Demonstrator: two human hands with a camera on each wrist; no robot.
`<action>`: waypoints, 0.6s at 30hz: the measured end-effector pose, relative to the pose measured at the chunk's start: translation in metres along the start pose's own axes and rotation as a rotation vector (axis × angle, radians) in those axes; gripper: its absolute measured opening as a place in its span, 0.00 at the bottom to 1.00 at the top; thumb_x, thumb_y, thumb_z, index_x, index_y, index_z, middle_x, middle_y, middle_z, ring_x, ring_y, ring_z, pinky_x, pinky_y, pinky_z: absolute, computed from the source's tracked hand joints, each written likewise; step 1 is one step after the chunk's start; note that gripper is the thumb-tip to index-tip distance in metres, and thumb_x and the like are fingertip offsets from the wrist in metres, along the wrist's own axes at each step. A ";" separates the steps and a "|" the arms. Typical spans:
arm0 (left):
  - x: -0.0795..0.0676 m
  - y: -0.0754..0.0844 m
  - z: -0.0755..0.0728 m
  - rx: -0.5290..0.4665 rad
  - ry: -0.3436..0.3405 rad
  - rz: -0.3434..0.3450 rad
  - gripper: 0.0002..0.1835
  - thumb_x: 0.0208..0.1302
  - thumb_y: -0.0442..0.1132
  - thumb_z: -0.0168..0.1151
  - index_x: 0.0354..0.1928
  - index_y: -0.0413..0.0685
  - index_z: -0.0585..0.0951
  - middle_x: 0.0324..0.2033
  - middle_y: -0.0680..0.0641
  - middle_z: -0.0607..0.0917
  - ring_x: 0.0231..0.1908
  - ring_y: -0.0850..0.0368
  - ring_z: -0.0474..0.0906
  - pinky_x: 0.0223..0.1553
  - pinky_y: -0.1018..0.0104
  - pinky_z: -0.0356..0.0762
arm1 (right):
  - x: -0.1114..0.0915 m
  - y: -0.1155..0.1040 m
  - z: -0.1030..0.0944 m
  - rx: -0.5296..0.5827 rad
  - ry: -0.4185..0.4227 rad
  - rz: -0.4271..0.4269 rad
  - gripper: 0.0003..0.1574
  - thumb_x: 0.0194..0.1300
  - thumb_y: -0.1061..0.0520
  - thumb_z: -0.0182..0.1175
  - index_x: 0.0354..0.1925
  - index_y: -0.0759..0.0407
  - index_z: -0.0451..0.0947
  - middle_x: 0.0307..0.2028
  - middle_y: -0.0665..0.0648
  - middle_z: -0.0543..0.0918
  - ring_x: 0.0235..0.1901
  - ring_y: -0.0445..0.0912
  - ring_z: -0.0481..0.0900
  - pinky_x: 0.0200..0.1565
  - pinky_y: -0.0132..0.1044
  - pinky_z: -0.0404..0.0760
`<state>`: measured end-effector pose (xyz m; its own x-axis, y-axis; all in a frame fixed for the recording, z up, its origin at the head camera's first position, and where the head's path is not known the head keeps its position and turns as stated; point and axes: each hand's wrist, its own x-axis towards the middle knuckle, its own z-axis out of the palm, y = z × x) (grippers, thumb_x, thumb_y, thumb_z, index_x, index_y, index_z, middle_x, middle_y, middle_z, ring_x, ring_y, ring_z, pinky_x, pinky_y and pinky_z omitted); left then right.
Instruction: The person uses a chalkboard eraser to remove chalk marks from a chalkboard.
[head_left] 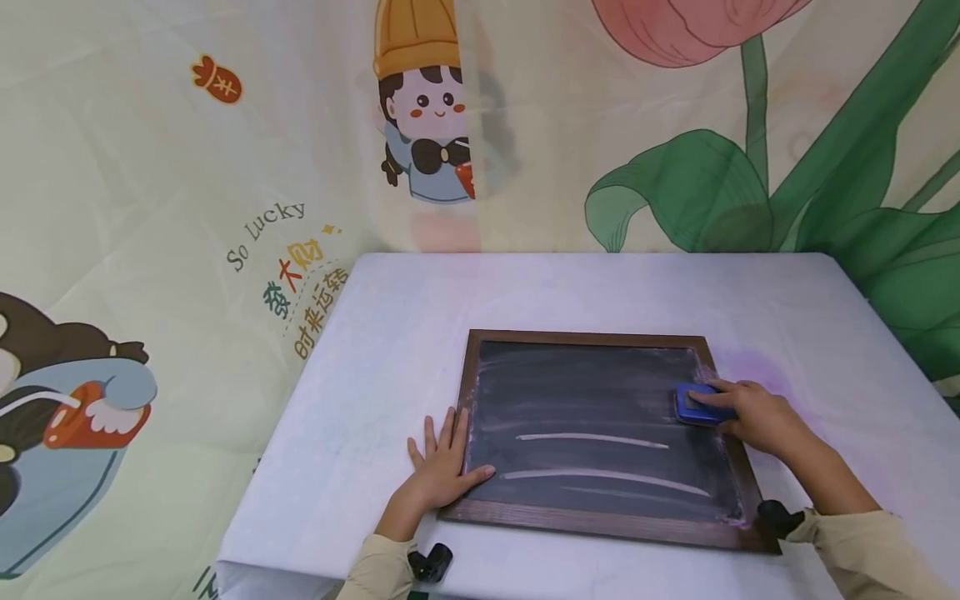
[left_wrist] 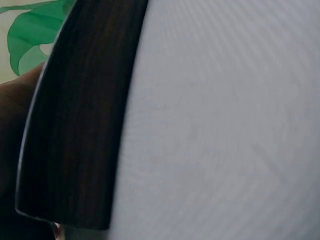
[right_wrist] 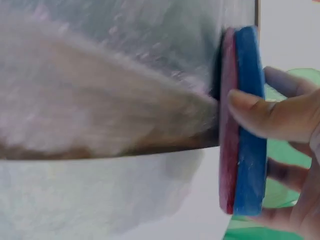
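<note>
A small blackboard (head_left: 585,392) in a dark wooden frame lies on the white-covered table. Two long chalk strokes (head_left: 607,477) cross its lower half, and pale smears show elsewhere. Near the board's right side, my right hand (head_left: 761,417) grips a blue board eraser (head_left: 703,403). Seen from the right wrist, the eraser (right_wrist: 250,120) has a reddish felt side turned to the board, and the thumb lies over its edge. My left hand (head_left: 438,467) rests with spread fingers on the left frame edge, its thumb reaching onto the board. The left wrist view shows mostly the dark frame (left_wrist: 80,115).
White cloth covers the table (head_left: 337,467), with a faint purple stain (head_left: 753,371) right of the board. A printed curtain (head_left: 540,125) hangs directly behind the table. Black wrist devices (head_left: 431,563) sit at both sleeves.
</note>
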<state>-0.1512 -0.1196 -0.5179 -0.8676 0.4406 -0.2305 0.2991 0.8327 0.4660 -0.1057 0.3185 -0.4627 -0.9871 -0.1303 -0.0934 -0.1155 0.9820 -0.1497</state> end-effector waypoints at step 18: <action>0.002 0.001 0.001 0.008 -0.006 -0.009 0.53 0.55 0.69 0.50 0.72 0.51 0.38 0.71 0.40 0.37 0.67 0.31 0.23 0.55 0.27 0.26 | 0.022 -0.055 0.004 -0.165 0.090 -0.090 0.32 0.47 0.60 0.69 0.53 0.48 0.77 0.55 0.63 0.75 0.48 0.64 0.72 0.31 0.58 0.73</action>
<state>-0.1522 -0.1176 -0.5186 -0.8679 0.4352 -0.2395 0.2948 0.8393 0.4569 -0.1210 0.2607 -0.4607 -0.9770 -0.2134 0.0029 -0.2133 0.9769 0.0107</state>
